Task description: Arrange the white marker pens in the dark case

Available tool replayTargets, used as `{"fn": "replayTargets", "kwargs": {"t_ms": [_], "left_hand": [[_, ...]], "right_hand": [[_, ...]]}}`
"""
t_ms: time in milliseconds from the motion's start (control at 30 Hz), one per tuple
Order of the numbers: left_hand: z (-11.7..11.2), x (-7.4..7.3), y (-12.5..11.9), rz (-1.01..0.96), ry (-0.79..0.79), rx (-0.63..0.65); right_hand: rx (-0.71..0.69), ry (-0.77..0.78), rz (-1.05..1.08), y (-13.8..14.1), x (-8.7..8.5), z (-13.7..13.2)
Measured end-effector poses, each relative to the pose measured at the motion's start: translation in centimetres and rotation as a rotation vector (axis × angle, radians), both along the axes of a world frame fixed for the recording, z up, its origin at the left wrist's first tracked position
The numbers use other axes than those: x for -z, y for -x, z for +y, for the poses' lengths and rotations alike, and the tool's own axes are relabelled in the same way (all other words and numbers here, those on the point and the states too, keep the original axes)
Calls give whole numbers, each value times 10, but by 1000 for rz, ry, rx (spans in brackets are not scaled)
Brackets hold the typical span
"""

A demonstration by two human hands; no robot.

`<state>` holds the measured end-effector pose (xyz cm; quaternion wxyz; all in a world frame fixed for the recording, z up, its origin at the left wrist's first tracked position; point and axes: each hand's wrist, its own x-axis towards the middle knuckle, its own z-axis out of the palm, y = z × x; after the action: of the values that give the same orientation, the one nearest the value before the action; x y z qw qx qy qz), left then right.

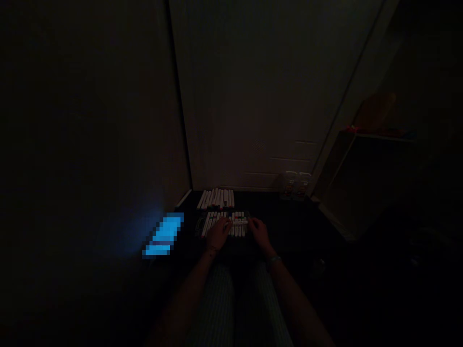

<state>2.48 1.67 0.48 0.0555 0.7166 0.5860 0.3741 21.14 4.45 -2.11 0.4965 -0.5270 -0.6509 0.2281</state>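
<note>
The room is very dark. On the dark floor in front of me lies a row of several white markers (pixel 226 224), with a second row of white markers (pixel 216 198) farther back by the wall. My left hand (pixel 219 232) and my right hand (pixel 258 230) both reach to the near row. Between them a single white marker (pixel 239 222) lies crosswise, and the fingers of both hands seem curled on its ends. My legs, in pale striped trousers, stretch out below my forearms. A bracelet sits on my right wrist.
A glowing blue screen (pixel 164 234) lies on the floor to the left. A pale door (pixel 260 96) stands straight ahead. A low shelf (pixel 361 164) with objects on top stands at the right. Two small containers (pixel 297 184) sit by the door's foot.
</note>
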Motion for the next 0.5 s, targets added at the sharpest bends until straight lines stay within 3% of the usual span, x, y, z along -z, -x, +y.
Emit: {"fn": "replayTargets", "kwargs": {"t_ms": [500], "left_hand": [[-1,-1,-1,4,23,-32]], "right_hand": [[-6,18,3,1,-6,-4]]}}
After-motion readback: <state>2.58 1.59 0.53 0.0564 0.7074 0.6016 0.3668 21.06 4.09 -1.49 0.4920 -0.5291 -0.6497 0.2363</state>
